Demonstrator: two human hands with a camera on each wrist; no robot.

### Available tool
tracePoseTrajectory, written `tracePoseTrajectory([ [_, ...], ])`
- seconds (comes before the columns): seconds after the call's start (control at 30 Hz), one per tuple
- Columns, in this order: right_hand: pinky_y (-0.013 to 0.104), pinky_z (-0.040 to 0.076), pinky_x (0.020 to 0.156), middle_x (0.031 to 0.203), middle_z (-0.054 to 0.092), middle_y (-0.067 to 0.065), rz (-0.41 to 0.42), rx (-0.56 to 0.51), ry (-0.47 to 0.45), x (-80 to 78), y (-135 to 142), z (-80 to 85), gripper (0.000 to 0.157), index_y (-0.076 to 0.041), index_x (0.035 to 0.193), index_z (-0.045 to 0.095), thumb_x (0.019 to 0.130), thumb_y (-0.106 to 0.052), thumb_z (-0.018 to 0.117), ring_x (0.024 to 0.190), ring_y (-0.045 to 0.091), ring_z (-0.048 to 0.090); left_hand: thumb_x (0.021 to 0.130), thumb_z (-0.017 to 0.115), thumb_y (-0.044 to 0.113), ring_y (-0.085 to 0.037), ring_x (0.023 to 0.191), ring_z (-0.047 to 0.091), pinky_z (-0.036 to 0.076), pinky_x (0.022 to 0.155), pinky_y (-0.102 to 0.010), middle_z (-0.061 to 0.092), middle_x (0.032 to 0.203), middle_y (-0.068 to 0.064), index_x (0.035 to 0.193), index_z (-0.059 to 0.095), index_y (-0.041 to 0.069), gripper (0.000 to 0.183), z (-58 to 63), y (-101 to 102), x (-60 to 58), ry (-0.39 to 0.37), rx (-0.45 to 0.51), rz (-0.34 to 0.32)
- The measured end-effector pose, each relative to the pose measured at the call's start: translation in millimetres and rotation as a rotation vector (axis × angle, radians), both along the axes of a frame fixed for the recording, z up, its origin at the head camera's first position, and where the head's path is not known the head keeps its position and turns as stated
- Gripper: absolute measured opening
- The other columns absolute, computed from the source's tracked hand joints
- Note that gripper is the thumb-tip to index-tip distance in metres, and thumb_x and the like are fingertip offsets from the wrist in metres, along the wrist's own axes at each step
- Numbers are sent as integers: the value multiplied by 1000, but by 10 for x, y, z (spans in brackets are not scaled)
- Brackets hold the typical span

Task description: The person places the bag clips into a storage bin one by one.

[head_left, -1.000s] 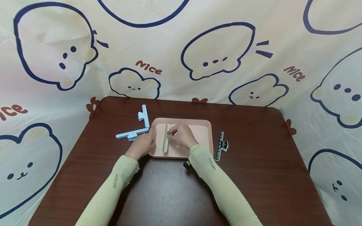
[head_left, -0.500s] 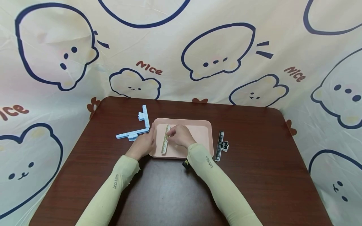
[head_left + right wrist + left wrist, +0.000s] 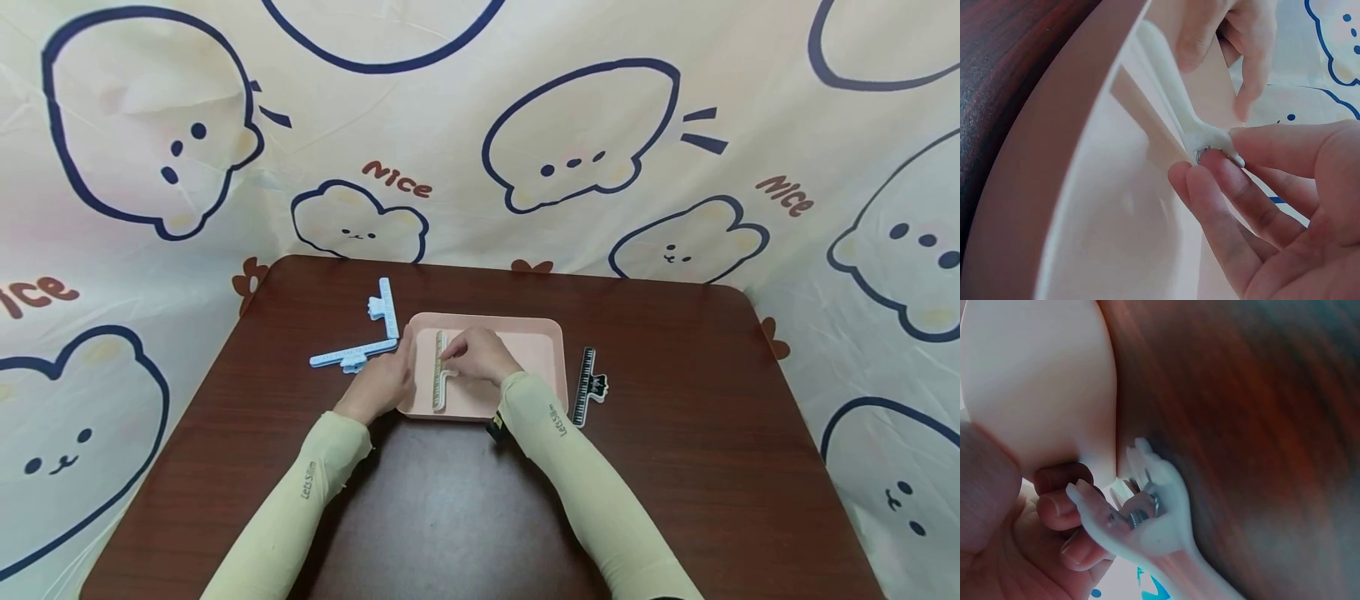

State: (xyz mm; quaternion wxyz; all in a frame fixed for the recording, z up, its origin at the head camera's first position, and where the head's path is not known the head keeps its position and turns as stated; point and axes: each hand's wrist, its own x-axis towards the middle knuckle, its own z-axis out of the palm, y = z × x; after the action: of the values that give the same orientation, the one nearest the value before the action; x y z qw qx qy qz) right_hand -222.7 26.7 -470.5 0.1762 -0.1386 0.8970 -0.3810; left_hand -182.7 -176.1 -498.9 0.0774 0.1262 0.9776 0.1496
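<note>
In the head view a pale pink tray (image 3: 528, 337) lies on the table with a white clip (image 3: 438, 387) marked with a greenish ruler scale inside it, near the left end. My right hand (image 3: 480, 357) pinches the clip's handle; in the right wrist view, thumb and fingertips are on both sides of the white clip (image 3: 1169, 69) by its spring. My left hand (image 3: 381, 383) holds the tray's left edge, thumb inside the wall and fingers outside. Close to its fingers in the left wrist view is a pale clip (image 3: 1169, 540) with a metal spring.
Two light blue ruler clips, one upright (image 3: 388, 312) and one lying sideways (image 3: 333, 358), are left of the tray. A black ruler clip (image 3: 583, 387) lies to its right. Behind the brown table (image 3: 450, 517) hangs a cartoon-printed cloth (image 3: 465, 225).
The white clip in the tray has turned slightly, from leaning to nearly straight up and down, with my right hand still on it. My left hand and the other clips keep their places.
</note>
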Motion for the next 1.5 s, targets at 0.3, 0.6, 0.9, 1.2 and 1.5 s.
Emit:
tracePoseTrajectory([
  [0.3, 21, 50, 62, 89, 77, 3, -19, -64, -65, -14, -29, 19, 9, -10, 98, 84, 92, -8, 76, 72, 12, 65, 104, 49, 13, -17, 52, 54, 43, 52, -32, 54, 61, -3, 164, 5, -3, 76, 17, -5, -16, -9, -6, 1],
  [0.6, 21, 54, 61, 95, 76, 6, 35, -60, -160, -44, -51, -11, 20, -8, 112, 80, 92, -7, 75, 75, 15, 68, 105, 50, 15, -17, 52, 53, 43, 52, -32, 54, 62, -3, 165, 2, 0, 78, 0, -10, -13, -41, 0, 13],
  [0.9, 22, 50, 61, 95, 74, 3, 105, 13, -169, -43, -24, 4, 29, -13, 123, 76, 95, -16, 75, 79, 19, 69, 102, 53, 14, -18, 56, 56, 48, 57, -36, 55, 64, -4, 164, 6, -3, 80, -15, -20, -17, -2, 16, -3],
  [1.2, 25, 48, 63, 102, 77, 4, 161, 20, -183, -22, 24, 68, 28, -14, 124, 76, 97, -21, 73, 84, 20, 70, 106, 48, 17, -17, 57, 57, 48, 58, -34, 56, 65, -4, 165, 0, 1, 78, -7, -1, -7, -51, 4, 23],
  [1.5, 28, 54, 66, 109, 76, 6, 159, 2, -188, -21, 48, 72, 31, -12, 126, 74, 96, -21, 73, 88, 25, 72, 107, 47, 18, -18, 59, 57, 49, 60, -34, 56, 67, -5, 165, -3, 3, 78, -6, 4, -21, -69, 19, 30],
])
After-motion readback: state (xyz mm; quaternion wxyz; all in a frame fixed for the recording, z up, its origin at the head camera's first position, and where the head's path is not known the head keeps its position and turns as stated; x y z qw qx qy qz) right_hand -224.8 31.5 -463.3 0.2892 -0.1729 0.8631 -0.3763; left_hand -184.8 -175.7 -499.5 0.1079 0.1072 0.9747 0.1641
